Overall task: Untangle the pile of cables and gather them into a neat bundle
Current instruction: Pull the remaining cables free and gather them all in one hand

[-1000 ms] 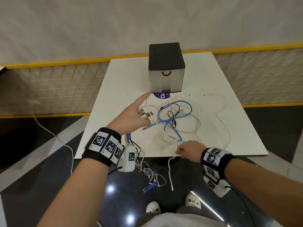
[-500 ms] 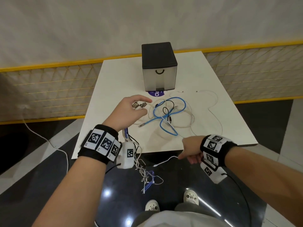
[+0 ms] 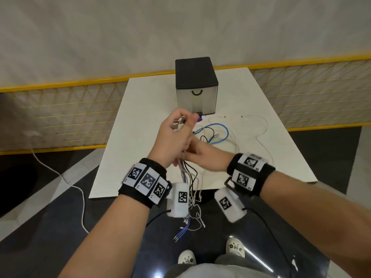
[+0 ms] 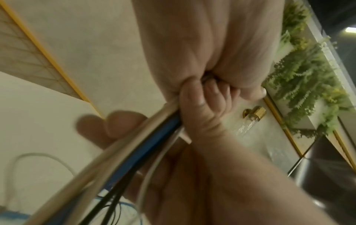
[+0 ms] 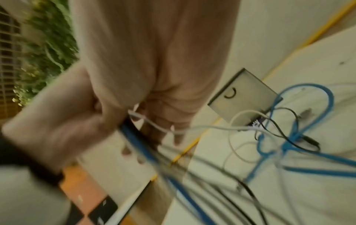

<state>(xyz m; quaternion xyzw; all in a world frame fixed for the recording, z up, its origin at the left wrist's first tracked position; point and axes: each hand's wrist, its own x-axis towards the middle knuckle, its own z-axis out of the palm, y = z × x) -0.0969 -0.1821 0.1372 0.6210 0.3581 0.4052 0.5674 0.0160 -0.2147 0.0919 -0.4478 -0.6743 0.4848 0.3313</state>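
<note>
My left hand (image 3: 183,122) is raised above the white table (image 3: 140,121) and grips a bunch of cable ends, with metal plugs (image 3: 178,124) sticking out of the fist. The gathered cables (image 3: 189,177), blue, black and beige, hang from it over the table's front edge. In the left wrist view its fingers (image 4: 202,97) are curled round them. My right hand (image 3: 188,155) sits just under the left and pinches a white cable (image 5: 192,127) against the bunch. A loose tangle with a blue cable (image 3: 218,127) lies on the table behind the hands.
A black-topped drawer box (image 3: 195,85) stands at the back middle of the table. A long white cable (image 3: 263,127) loops over the right half. A yellow mesh fence (image 3: 60,109) runs behind, and another white cord (image 3: 78,189) lies on the dark floor at left.
My left hand closed on the plug ends and lifted them off the table. My right hand came up from the table's front edge to just under the left, bringing the white cable.
</note>
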